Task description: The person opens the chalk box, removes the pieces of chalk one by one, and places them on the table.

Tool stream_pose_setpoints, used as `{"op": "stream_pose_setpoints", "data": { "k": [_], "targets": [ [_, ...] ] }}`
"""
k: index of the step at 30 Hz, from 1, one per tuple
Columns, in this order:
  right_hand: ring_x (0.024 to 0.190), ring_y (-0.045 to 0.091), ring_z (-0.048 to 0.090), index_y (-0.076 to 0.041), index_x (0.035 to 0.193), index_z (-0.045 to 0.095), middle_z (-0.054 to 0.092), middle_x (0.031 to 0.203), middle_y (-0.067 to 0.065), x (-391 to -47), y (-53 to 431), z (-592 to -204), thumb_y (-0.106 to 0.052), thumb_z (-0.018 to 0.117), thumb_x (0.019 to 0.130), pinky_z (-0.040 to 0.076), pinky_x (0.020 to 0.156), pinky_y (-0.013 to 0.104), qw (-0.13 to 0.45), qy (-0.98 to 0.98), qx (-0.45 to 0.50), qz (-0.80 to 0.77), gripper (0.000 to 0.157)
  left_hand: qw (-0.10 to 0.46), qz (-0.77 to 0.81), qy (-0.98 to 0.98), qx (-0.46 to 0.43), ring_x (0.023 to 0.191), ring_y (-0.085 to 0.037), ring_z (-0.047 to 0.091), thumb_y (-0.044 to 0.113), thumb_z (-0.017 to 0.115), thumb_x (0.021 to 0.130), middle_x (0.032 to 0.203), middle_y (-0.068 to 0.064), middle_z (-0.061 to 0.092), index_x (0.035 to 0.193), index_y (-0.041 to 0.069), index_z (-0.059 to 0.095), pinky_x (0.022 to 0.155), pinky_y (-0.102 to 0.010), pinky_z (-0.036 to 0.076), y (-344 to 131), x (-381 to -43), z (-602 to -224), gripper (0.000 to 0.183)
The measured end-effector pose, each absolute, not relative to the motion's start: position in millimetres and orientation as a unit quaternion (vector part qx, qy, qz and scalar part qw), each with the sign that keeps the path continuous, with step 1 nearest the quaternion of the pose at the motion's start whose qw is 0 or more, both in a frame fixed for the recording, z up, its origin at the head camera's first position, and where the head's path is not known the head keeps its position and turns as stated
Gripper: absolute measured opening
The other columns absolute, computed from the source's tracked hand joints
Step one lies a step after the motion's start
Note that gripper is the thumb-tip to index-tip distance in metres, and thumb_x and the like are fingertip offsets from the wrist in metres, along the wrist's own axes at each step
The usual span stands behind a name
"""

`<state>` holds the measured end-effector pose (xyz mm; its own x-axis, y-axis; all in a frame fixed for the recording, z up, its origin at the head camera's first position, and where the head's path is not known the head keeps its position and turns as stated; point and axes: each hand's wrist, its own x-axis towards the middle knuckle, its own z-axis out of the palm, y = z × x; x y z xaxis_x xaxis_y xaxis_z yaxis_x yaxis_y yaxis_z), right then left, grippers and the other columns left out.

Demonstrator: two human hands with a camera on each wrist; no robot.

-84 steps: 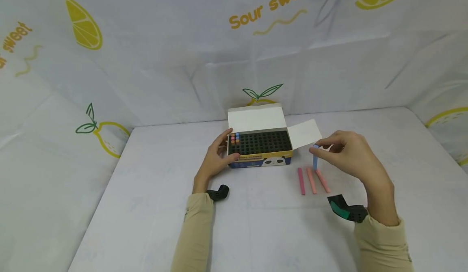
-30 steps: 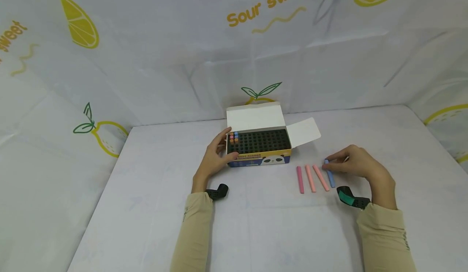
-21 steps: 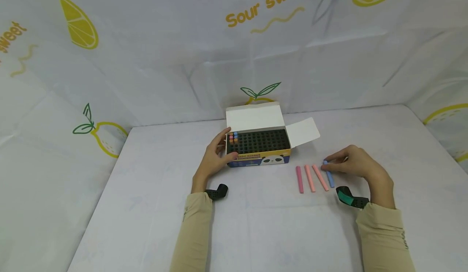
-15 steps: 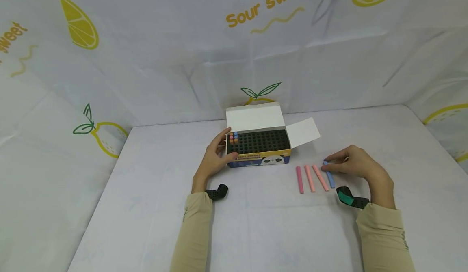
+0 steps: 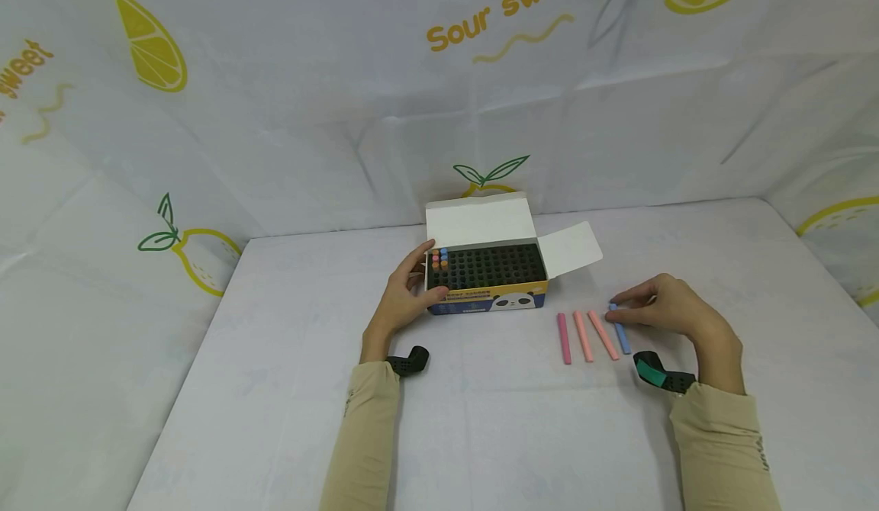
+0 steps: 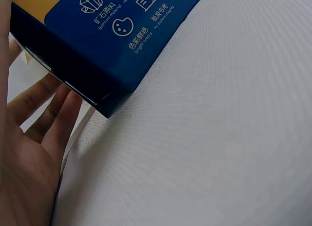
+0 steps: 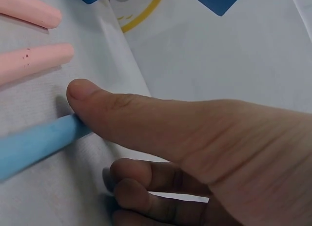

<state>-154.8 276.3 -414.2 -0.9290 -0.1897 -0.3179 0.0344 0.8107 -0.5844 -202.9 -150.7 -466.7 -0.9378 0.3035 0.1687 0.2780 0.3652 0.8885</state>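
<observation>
The blue chalk stick [image 5: 621,335], held upright above the pale sticks a few moments ago, now lies on the tabletop [image 5: 481,419], to the right of the chalk box [image 5: 481,303] and toward the person. There it is the stick farthest from the box in a row of four. The magenta stick [image 5: 565,339] is nearest the box, then come two pale pink sticks, the first [image 5: 584,335] and the slanted second [image 5: 603,335].

The right hand [image 5: 669,309] pinches the blue stick's far end between thumb and index finger; the right wrist view hides the index contact behind the thumb. Setting this stick down looks nearly finished, with only the release left, I judge.

The left hand [image 5: 404,301] grips the box's left end, thumb at its front edge, and has not shifted. Inside the box, six chalk ends [image 5: 436,259] fill the far left corner of the black insert [image 5: 504,265], unchanged; the rest of its holes look unfilled. So the change concerns only the row outside the box.
</observation>
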Motion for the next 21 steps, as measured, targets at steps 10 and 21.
{"op": "stream_pose_setpoints", "data": {
  "k": [10, 21],
  "targets": [
    [0.094, 0.025, 0.06, -0.004, 0.123, 0.075, 0.072, 0.112, 0.02, -152.6, 277.6, -412.3, -0.046, 0.077, 0.089, 0.047, 0.071, 0.03, 0.136, 0.945, -0.028, -0.298, 0.053, 0.011, 0.538, 0.824, 0.177, 0.128, -0.031, 0.053, 0.059, 0.078, 0.083, 0.142, -0.012, 0.055, 0.157, 0.033, 0.039, 0.113, -0.054, 0.045, -151.0, -202.6, -465.5, 0.088],
    [0.077, 0.002, 0.053, -0.003, 0.124, 0.074, 0.072, 0.103, 0.02, -150.0, 279.2, -403.2, -0.04, 0.073, 0.094, 0.046, 0.061, 0.022, 0.059, 0.942, -0.021, -0.329, 0.048, 0.019, 0.543, 0.822, 0.172, 0.131, -0.04, 0.049, 0.032, 0.08, 0.086, 0.147, -0.02, 0.051, 0.16, 0.018, 0.037, 0.115, -0.059, 0.041, -148.6, -203.4, -465.3, 0.086]
  ]
}}
